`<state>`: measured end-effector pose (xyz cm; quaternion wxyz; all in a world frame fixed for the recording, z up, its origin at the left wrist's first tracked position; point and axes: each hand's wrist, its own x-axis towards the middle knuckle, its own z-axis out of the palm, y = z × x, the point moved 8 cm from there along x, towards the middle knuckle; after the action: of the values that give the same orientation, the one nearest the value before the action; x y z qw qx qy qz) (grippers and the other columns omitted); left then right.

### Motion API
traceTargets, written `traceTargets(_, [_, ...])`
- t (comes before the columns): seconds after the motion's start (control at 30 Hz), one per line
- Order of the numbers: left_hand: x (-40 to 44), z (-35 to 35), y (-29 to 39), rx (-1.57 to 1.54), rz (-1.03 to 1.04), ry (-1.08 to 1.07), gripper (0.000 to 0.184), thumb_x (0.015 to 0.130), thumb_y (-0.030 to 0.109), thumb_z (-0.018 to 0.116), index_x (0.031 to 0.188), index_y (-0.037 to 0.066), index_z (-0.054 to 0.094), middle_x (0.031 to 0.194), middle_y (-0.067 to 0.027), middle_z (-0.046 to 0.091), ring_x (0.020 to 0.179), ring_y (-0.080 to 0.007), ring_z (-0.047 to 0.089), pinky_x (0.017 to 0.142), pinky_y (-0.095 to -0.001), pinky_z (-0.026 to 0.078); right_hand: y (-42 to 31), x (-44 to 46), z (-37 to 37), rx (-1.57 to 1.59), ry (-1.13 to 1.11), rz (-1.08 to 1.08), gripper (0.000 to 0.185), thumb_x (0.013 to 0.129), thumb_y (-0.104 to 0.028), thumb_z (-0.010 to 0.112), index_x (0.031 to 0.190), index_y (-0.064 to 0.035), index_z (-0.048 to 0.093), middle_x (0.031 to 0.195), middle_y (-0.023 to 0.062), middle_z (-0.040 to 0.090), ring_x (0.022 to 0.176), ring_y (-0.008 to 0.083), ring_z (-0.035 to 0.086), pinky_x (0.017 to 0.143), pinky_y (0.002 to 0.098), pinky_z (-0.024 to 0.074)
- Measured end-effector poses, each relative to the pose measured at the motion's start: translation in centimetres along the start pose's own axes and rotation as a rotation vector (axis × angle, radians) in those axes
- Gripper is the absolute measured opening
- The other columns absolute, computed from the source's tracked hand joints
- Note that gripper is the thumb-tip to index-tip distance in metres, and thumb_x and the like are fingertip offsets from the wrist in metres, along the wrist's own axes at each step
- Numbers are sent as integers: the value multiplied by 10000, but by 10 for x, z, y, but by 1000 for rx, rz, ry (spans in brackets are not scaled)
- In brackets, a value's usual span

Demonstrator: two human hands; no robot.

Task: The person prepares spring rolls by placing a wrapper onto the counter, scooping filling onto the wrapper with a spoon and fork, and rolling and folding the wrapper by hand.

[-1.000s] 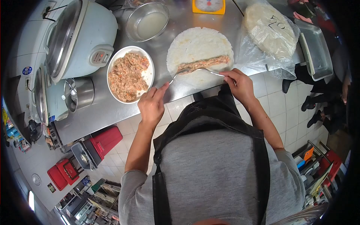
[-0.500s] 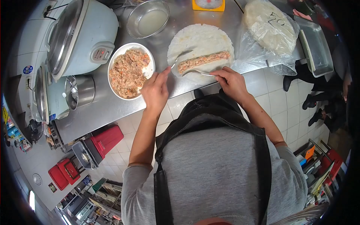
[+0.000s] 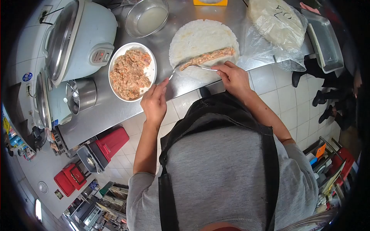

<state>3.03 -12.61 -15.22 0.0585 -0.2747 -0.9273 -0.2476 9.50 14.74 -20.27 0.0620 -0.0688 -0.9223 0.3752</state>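
A round, thin white wrapper sheet (image 3: 200, 34) lies flat on the steel counter. Across its lower half runs a strip of minced orange-flecked filling (image 3: 208, 57). My left hand (image 3: 155, 102) is closed on the handle of a metal spoon (image 3: 172, 74), whose tip is at the left end of the strip. In my right hand (image 3: 234, 79), a second metal spoon (image 3: 204, 68) is pinched between thumb and fingers, its head meeting the strip's lower left end. Left of the sheet, a white bowl (image 3: 154, 71) holds more of this filling.
Behind the bowl sits a metal bowl of cloudy liquid (image 3: 151, 21). A large rice cooker (image 3: 96, 34) occupies the left. To the right are a plastic bag of white sheets (image 3: 277, 23) and a metal tray (image 3: 327, 50). Another person's legs (image 3: 320, 73) show at far right.
The left spoon has come down and left from above the strip to its left end. The right spoon has also shifted toward that end. The strip looks narrower and smoother.
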Motion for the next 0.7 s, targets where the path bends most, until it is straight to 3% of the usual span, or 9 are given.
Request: traceTargets(0.7, [-3,-17,13,146,124,7,471,793,-9,699,1201,217,768,758,-62,584,650,-268,590,632,-391,492,11,-13,-15,74,-104,26,214,936,-128,688,1132,-193,744,946,74,674,850,332,688,715,437,544])
